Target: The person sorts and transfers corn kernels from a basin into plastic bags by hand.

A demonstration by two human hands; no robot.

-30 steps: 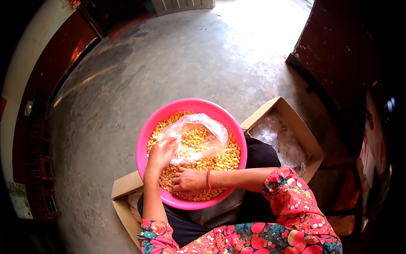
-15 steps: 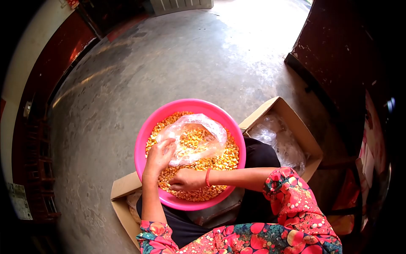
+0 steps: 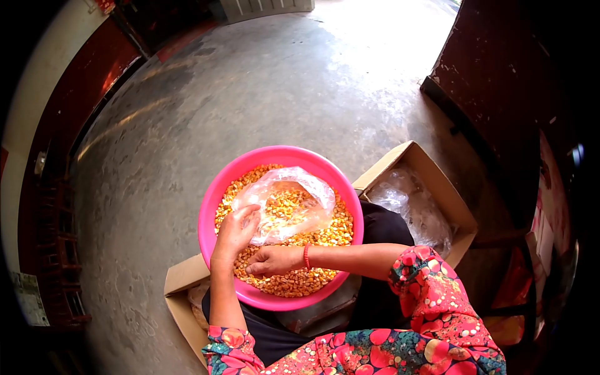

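A pink basin (image 3: 209, 215) full of yellow-orange corn kernels (image 3: 294, 287) sits at my lap. A clear plastic bag (image 3: 269, 181) lies on the kernels with its mouth wide, and kernels show inside or through it. My left hand (image 3: 236, 231) is closed on the bag's near-left edge. Just below and to the right of it, my right hand (image 3: 275, 260), with a red bracelet at the wrist, is curled shut low over the kernels. Its fingertips point left and down, and I cannot make out what is in them.
On the right, an open cardboard box (image 3: 447, 200) holds clear plastic bags (image 3: 409, 203). Another cardboard box (image 3: 187, 275) stands at the lower left. Small wooden chairs (image 3: 59, 250) line the left wall, and concrete floor (image 3: 250, 81) stretches ahead toward a bright doorway.
My right hand has risen slightly and shifted a little left, nearer my left wrist. The left hand and the bag have barely moved.
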